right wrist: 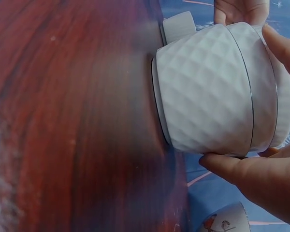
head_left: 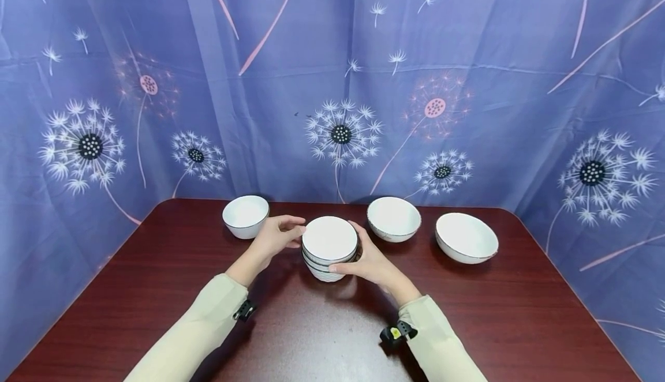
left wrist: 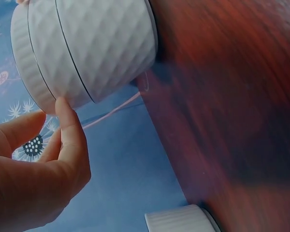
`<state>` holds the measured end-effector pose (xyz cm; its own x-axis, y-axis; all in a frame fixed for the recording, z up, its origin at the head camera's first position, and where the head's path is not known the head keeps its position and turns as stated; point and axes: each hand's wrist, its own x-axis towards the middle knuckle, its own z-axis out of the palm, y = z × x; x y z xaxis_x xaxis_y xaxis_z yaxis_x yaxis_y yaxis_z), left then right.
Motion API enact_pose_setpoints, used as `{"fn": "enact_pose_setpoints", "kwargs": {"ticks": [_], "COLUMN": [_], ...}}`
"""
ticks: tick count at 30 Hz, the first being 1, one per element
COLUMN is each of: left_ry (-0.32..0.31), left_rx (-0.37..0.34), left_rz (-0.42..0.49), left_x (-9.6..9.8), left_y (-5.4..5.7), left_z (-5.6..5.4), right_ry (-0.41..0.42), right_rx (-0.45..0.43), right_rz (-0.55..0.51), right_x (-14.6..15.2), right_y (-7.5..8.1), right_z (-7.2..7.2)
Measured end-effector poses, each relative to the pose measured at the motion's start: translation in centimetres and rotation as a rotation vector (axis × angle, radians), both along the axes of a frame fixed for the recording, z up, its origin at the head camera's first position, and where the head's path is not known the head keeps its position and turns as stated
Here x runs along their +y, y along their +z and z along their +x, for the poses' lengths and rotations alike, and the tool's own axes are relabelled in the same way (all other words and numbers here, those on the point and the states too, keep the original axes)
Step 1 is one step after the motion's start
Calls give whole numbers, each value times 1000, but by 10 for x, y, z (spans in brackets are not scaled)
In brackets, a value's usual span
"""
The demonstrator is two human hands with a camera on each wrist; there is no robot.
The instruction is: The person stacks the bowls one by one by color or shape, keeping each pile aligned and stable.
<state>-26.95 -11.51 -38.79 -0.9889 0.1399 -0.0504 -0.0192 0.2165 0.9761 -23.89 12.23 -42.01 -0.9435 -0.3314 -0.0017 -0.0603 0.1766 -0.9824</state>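
Note:
A stack of three white bowls (head_left: pixel 324 269) with thin dark rims and a diamond-textured outside stands mid-table, also large in the left wrist view. My right hand (head_left: pixel 376 263) holds the stack from the right, thumb across the front near the lower rims and fingers round the back. My left hand (head_left: pixel 275 236) is at the stack's left side, its fingers loosely bent. In the left wrist view its thumb and forefinger tips (left wrist: pixel 63 108) meet the edge of the upper bowls without wrapping round them.
A small white bowl (head_left: pixel 245 220) stands at the back left. Behind and right of the stack are another white bowl (head_left: pixel 393 220) and a wide white bowl (head_left: pixel 466 240). The dark red wooden table (head_left: pixel 332 336) ends at a blue dandelion-print curtain (head_left: pixel 291 128).

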Motion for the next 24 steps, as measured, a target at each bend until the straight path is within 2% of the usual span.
{"fn": "enact_pose_setpoints", "kwargs": {"ticks": [7, 13, 24], "left_ry": [9, 40, 227], "left_rx": [37, 86, 166], "left_rz": [-3, -1, 50], "left_x": [-15, -34, -83], "left_y": [-4, 2, 19], "left_z": [-2, -6, -15], "right_ry": [-19, -27, -47], "right_rx": [20, 28, 31], "right_rz": [34, 43, 65], "right_x": [1, 1, 0], "right_y": [3, 4, 6], "right_z": [2, 2, 3]}}
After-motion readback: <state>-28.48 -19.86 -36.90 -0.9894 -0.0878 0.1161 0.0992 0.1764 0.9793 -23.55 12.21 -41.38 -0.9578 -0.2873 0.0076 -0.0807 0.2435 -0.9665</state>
